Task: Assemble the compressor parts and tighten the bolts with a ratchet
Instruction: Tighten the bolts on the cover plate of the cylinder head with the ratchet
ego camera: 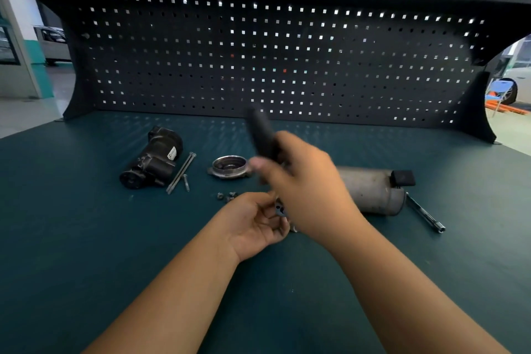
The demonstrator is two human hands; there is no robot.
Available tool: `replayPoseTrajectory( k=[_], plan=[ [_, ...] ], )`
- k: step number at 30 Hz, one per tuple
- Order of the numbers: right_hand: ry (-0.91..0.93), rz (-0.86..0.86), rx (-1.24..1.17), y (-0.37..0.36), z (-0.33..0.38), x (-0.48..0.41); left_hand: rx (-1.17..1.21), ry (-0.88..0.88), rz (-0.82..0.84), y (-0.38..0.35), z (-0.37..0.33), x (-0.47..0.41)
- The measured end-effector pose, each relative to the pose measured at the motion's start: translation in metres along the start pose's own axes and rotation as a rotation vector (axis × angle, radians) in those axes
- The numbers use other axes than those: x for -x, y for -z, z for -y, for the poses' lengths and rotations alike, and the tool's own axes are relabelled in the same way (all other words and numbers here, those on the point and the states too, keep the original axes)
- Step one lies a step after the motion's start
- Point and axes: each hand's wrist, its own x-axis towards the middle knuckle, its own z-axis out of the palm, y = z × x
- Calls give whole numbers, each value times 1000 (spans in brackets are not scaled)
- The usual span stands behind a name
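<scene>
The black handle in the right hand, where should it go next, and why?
Probably down a little, so the black handle's hidden lower end meets the small metal part that the left hand holds. The right hand grips the handle raised and tilted just above that part. The long bolts lie apart to the left.

A dark green matte tabletop (86, 238) is stretching across the near scene. A black metal pegboard with square holes (273, 60) is standing along its far edge. A blue folding chair (500, 89) is standing far right, and a white vehicle (53, 43) is sitting far left.
</scene>
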Motion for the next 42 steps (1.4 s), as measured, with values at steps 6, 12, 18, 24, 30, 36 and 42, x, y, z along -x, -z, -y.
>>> replayPoseTrajectory(
  k=[6,12,18,24,30,36,42],
  plan=[
    [-658,-610,-1085,2,-36,36,-23,9,26,-2,0,-1],
    [-568,-604,-967,-8,-28,36,0,7,-7,-4,1,1],
    [-59,-44,-52,-10,3,3,-15,-25,19,-2,1,0],
    [-418,-489,-621,-3,-16,16,1,-23,18,-2,2,-2],
    [-618,-681,-973,-14,-20,26,-3,-34,3,-2,2,-5],
    [-69,-82,79,-19,1,4,-42,-32,27,-2,2,-4],
    [-663,-799,-856,-22,-23,26,61,-13,37,-3,3,-4]
  ],
)
